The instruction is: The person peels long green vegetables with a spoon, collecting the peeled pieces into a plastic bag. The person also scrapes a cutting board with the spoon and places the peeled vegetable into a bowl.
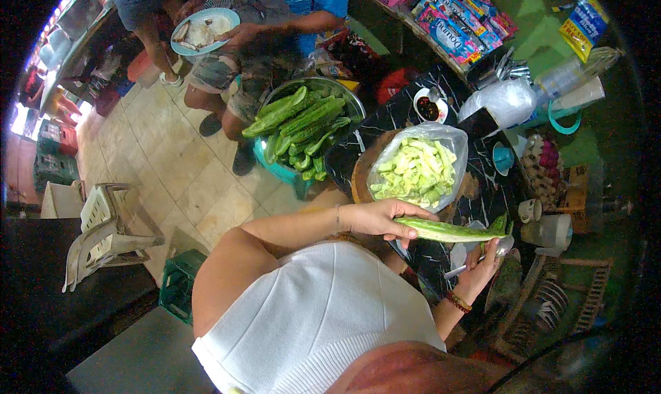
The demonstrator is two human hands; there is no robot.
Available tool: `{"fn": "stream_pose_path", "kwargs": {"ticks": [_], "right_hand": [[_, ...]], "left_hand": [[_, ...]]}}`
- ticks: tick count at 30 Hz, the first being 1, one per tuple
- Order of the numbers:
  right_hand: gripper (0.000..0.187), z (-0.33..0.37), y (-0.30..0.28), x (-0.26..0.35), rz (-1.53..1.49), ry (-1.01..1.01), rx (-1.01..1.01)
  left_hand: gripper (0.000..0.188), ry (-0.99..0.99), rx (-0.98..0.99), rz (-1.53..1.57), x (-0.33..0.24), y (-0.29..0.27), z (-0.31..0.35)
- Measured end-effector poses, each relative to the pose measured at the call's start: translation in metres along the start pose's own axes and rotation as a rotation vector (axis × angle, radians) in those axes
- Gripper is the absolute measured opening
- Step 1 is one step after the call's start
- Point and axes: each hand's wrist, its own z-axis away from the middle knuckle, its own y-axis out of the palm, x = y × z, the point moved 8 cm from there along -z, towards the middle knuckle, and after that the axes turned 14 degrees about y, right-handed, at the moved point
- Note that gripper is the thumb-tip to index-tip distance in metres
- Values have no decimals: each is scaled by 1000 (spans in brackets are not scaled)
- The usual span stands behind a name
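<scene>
On the person's side of a clear plastic bag [460,144] full of pale-green cut pieces, the left hand [377,220] pinches one end of a long green gourd piece [451,230] between thumb and fingers, while the right hand [478,270], at its other end, holds a silvery metal spoon [506,245]. Left of the bag, a round metal basin [355,103] holds whole, bumpy dark-green gourds [303,125].

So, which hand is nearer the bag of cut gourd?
Left: the left hand is beside the bag; the right hand is farther off, at the right end of the green gourd.
</scene>
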Motion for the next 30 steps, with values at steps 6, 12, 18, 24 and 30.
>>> {"fn": "stream_pose_path", "kwargs": {"ticks": [6, 12, 18, 24, 30], "right_hand": [[30, -2, 1, -9, -6, 30, -38], [31, 3, 5, -10, -90, 84, 7], [31, -9, 0, -10, -17, 53, 18], [38, -22, 1, -7, 108, 80, -56], [25, -30, 54, 39, 891, -498, -43]], "left_hand": [[57, 6, -44, 44, 6, -5, 1], [59, -39, -156, 22, 8, -8, 1], [65, -88, -166, 157, -5, -2, -2], [61, -157, -302, 247, 14, -15, -2], [46, -101, -689, 126, -5, -54, -6]]}}
